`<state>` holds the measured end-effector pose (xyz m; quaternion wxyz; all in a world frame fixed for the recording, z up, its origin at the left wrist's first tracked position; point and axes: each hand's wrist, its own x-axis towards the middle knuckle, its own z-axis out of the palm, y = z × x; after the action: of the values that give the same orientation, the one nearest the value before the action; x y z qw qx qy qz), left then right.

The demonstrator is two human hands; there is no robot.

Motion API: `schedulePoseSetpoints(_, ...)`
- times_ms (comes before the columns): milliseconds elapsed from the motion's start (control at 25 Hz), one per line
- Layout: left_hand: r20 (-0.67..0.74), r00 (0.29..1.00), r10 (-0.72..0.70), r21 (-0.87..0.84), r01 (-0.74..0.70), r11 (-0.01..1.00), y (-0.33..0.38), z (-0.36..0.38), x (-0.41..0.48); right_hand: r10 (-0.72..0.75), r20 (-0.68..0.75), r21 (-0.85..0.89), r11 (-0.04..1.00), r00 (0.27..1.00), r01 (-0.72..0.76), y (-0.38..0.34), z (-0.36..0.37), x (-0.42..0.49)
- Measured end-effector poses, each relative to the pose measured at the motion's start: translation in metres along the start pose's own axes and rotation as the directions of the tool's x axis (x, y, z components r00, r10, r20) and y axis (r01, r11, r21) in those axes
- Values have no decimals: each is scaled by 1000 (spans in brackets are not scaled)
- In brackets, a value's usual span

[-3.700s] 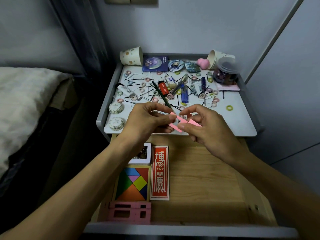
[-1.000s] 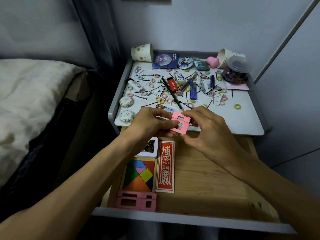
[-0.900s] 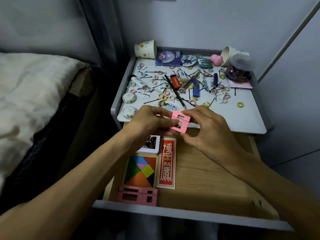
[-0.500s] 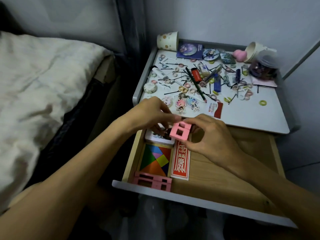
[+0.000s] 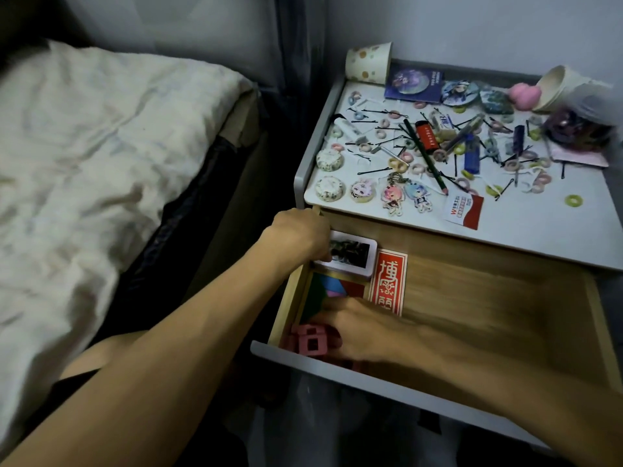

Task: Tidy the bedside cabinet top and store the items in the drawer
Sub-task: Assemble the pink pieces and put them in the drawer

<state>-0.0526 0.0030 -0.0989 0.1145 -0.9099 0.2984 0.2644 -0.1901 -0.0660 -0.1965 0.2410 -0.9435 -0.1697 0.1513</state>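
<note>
Drawer (image 5: 371, 377) stands pulled open below the tabletop (image 5: 539, 230). Right hand (image 5: 364, 328) is down in the drawer's front-left corner, fingers closed narrow on the right edge of a pink block (image 5: 312, 343) (a square frame w/ a cut-out). The hand is motion-blurred, so finger detail is soft. More pink pieces lie under and beside the block against the drawer front, partly hidden.

Left hand (image 5: 300, 234) sits at the drawer's back-left corner, knuckles up, fingers curled down over the left end of a white card box (image 5: 350, 256). Its fingertips are hidden, so can't tell if it grips the box or only rests on it.

Tangram (image 5: 332, 286) lies btwn the card box and the right hand, partly covered by that hand. Red card (image 5: 387, 281) w/ white characters lies just right of the tangram.

The tabletop carries lots of small stuff, incl. a paper cup (image 5: 369, 65) on its side at back-left, a green pencil (image 5: 433, 170), a red lighter (image 5: 425, 138), hair rings, pins, and keychains (image 5: 392, 195) near the front edge. Bed (image 5: 101, 146) w/ a pale sheet is to the left.
</note>
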Motion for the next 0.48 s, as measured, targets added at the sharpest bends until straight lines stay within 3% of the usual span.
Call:
schedulePoseSetpoints(200,20,1000,5,24,-5,1000,1,-1,1,-66,76,-199,977,995,79,1,1,4)
schedulePoseSetpoints(480,17,999,32,7,-32,999,1,0,2,-84,24,-182,979,996,87,0,6,4)
